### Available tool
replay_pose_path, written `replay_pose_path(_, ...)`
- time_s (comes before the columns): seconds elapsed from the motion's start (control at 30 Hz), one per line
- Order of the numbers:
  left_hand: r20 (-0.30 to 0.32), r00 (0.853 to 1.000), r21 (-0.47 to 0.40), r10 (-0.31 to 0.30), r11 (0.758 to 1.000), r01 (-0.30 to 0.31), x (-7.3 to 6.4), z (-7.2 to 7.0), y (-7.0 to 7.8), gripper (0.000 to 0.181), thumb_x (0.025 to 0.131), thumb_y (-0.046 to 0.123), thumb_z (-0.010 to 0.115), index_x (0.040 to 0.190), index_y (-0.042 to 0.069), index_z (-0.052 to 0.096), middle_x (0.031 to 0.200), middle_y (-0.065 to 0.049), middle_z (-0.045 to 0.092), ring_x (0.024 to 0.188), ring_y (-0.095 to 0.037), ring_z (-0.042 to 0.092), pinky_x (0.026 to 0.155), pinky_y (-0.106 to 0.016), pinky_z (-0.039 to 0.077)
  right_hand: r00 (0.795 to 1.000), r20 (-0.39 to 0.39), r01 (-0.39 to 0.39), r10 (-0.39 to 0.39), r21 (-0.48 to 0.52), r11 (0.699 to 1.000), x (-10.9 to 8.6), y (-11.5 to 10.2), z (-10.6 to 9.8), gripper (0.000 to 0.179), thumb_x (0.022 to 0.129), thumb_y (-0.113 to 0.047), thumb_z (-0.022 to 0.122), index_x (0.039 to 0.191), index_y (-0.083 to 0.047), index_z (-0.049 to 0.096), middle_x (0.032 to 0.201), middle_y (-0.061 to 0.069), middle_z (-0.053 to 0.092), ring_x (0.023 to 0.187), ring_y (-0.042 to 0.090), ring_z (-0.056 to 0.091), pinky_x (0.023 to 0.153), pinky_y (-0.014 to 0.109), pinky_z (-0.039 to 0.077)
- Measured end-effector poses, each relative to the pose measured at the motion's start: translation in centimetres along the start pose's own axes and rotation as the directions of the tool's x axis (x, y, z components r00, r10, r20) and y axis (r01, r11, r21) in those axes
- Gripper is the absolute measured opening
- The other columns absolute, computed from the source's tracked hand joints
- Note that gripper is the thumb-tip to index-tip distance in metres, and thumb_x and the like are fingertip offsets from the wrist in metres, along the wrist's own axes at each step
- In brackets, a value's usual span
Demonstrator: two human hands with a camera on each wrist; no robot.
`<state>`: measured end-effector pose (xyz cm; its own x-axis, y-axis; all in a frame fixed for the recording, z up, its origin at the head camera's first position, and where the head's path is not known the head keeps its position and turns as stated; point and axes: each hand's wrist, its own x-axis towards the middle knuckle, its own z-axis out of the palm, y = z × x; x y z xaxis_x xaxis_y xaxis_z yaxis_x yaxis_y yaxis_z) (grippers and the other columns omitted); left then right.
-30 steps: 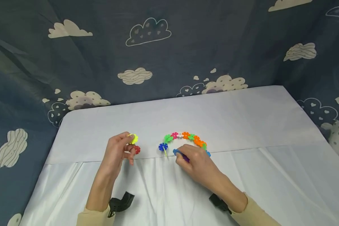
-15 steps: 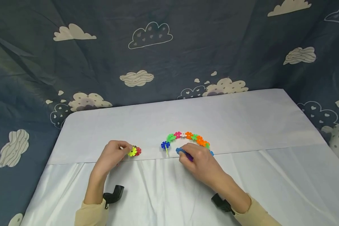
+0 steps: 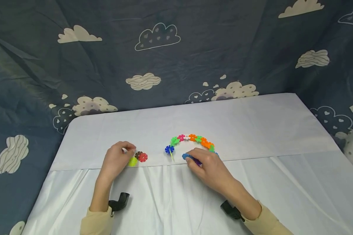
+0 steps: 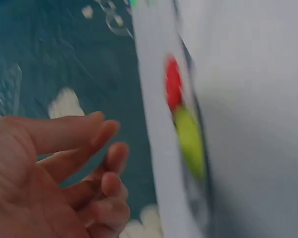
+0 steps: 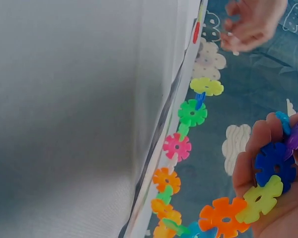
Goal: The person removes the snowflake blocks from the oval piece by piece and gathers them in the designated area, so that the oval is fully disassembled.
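My left hand (image 3: 117, 158) hovers at the left with thumb and fingertips loosely bent and nothing between them, as the left wrist view shows. Just by its fingertips lie a yellow snowflake disc (image 3: 133, 162), a red snowflake disc (image 3: 142, 157) and a dark brown snowflake disc (image 3: 138, 154). My right hand (image 3: 209, 166) grips one end of a curved chain of linked snowflake discs. In the right wrist view a purple disc (image 5: 295, 139) and a dark blue disc (image 5: 275, 163) sit within its fingers. The chain's free end has a blue disc (image 3: 169, 149) with a yellow one on edge.
A white cloth covers the table (image 3: 253, 130), with a fold line running across under the discs. Behind it hangs a dark curtain (image 3: 223, 39) printed with clouds. Black wrist mounts (image 3: 119, 202) jut inward from both forearms.
My left hand has lowered the yellow and red discs to the table and released them; the yellow disc now lies left of the red one. The right hand keeps its grip, the chain shifting slightly.
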<state>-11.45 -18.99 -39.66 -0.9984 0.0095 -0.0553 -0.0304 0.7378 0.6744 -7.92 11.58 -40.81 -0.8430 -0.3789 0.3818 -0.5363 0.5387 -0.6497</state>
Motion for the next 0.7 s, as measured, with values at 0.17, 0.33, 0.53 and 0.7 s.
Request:
replay_pose_path(0.17,0.019,0.979,-0.128,0.204,0.971,-0.200,-1.4,2.5,4.0,0.012,0.091,0.010,0.069,0.102,0.010,0.073,0.091,0.003,0.063,0.081,-0.016,0.054,0.066,-0.034,0.044,1.000,0.018,-0.014,0.013,0.023,1.000,0.0,0.0,0.0,0.008,0.096,-0.017,0.063,0.091,-0.021,0.068,0.079,-0.017,0.055,0.072,0.006,0.049,0.062,0.023,0.044)
replay_pose_path(0.33,0.083,0.922,-0.199,0.379,0.913,-0.357,-2.9,5.1,6.9,0.018,0.089,0.010,0.073,0.105,0.018,0.071,0.094,0.014,0.063,0.085,-0.007,0.057,0.064,-0.028,0.048,0.999,0.052,-0.010,0.007,0.060,0.998,0.0,0.0,0.2,0.009,0.098,-0.018,0.062,0.093,-0.021,0.069,0.083,-0.018,0.057,0.073,0.005,0.051,0.062,0.024,0.046)
replay_pose_path(0.53,0.075,0.888,-0.236,0.453,0.874,-0.426,-3.3,6.7,7.7,0.013,0.089,0.009,0.074,0.095,0.019,0.067,0.088,0.012,0.063,0.079,-0.006,0.058,0.059,-0.025,0.049,0.994,0.107,0.022,-0.030,0.081,0.996,-0.1,-0.2,0.4,0.012,0.100,-0.022,0.058,0.095,-0.018,0.068,0.087,-0.017,0.058,0.073,0.004,0.051,0.062,0.023,0.046)
replay_pose_path(0.7,0.139,0.867,-0.247,0.479,0.865,-0.438,-3.1,6.7,7.4,0.010,0.091,0.015,0.072,0.092,0.019,0.063,0.088,0.011,0.063,0.079,-0.006,0.058,0.061,-0.026,0.049,0.989,0.146,0.014,-0.025,0.076,0.997,-0.2,-0.4,0.3,0.016,0.102,-0.031,0.056,0.098,-0.020,0.067,0.090,-0.017,0.059,0.074,0.004,0.052,0.063,0.023,0.046)
